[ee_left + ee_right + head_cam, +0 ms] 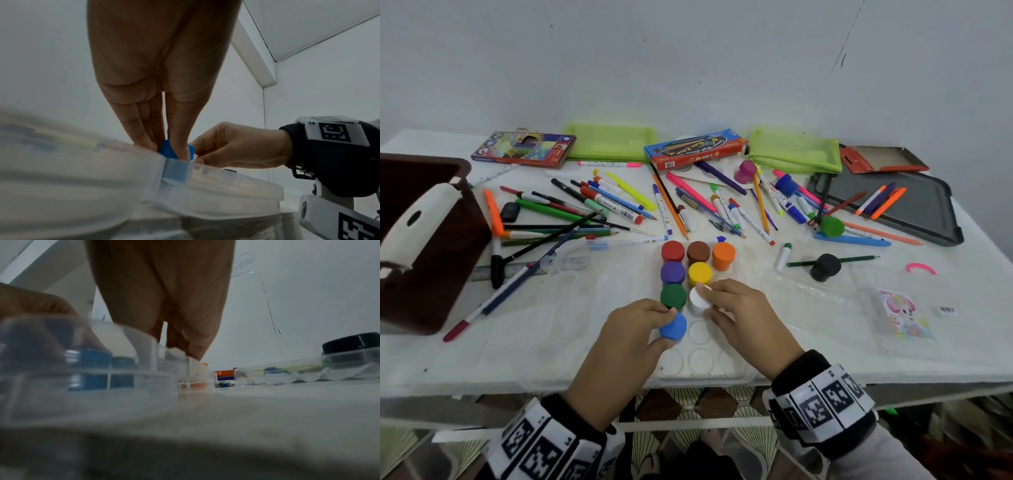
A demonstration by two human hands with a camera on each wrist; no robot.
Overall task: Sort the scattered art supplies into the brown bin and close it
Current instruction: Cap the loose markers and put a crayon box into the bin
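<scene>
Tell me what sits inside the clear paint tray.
Clear paint tray holds red, brown, orange, purple, yellow and green pots, plus the blue pot and white pot being gripped. Near slots look empty. Pot contents are hidden under lids.

My left hand on the blue pot, seen from the wrist

My left hand [160, 78] reaches away from the camera, fingers [133, 123] and thumb pinching a blue paint pot [167, 150] just behind the rim of a clear plastic tray [226, 186], whose near wall is blurred and shows a blue tint below the pot. My right hand [236, 146] comes in from the right, fingers curled just beside the pot, with a black wrist strap [337, 155] carrying a white block with a square black-and-white marker. A pale wall rises behind.
</scene>
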